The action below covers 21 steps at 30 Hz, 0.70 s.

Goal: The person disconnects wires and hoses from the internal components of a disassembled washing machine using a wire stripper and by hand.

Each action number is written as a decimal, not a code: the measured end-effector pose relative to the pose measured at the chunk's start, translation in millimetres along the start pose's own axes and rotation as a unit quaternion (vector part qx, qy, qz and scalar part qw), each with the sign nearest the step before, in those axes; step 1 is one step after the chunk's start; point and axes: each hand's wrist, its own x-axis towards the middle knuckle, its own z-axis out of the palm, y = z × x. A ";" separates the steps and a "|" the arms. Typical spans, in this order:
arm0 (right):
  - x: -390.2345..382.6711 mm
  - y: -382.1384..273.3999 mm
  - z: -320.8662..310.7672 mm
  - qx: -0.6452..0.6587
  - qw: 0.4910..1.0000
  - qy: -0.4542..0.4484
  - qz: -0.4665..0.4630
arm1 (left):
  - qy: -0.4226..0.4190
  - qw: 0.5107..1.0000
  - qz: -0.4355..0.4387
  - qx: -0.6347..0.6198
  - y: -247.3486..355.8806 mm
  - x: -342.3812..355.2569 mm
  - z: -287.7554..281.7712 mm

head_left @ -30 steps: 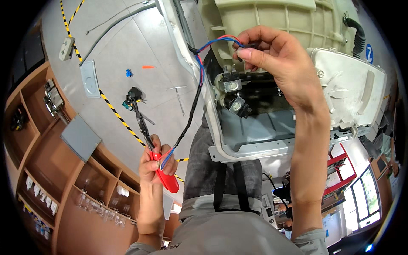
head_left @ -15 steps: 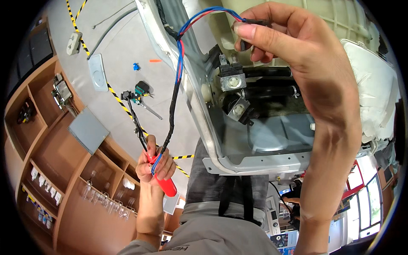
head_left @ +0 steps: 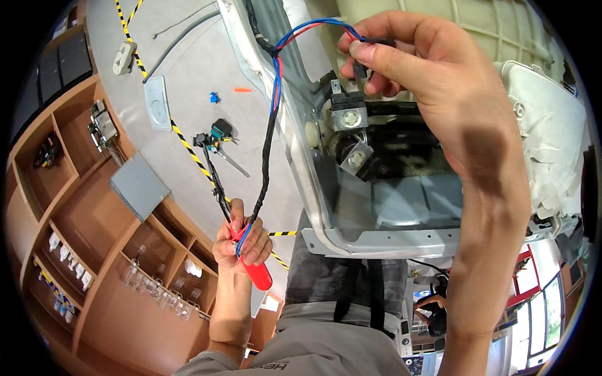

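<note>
My left hand (head_left: 231, 245), low and left of centre, is closed around a red-handled tool (head_left: 258, 274) with a long black shaft. The blue wire ends of a wire harness (head_left: 266, 156) are held in the same fingers. This harness, partly wrapped in black tape, runs upward and bends right as blue and red wires. At its other end my right hand (head_left: 439, 75) pinches a black connector (head_left: 360, 69), mostly hidden by the fingers. Below that hand, inside an open grey metal cabinet (head_left: 401, 239), sit two valves, an upper one (head_left: 348, 118) and a lower one (head_left: 356, 156).
A green-and-black power tool (head_left: 222, 129), a blue piece (head_left: 214, 98) and an orange piece (head_left: 244, 89) lie on the grey floor. Yellow-black tape (head_left: 188, 150) crosses it. Wooden shelving (head_left: 81, 207) stands left. A cream plastic tub (head_left: 483, 25) is behind my right hand.
The whole view has shifted, so the floor and shelves appear farther right. Both hands keep their holds on the harness and the red-handled tool.
</note>
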 end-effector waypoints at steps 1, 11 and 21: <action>-1.6 -3.7 -0.1 0.025 1.000 -0.004 0.018 | 0.000 1.000 0.003 -0.003 -1.7 0.2 1.3; 4.0 6.6 5.1 0.020 0.999 0.044 -0.002 | -0.004 1.000 0.000 0.007 -11.2 4.7 14.8; 2.2 6.9 7.8 -0.041 0.999 0.013 -0.013 | -0.004 1.000 0.016 0.011 -10.6 3.6 17.8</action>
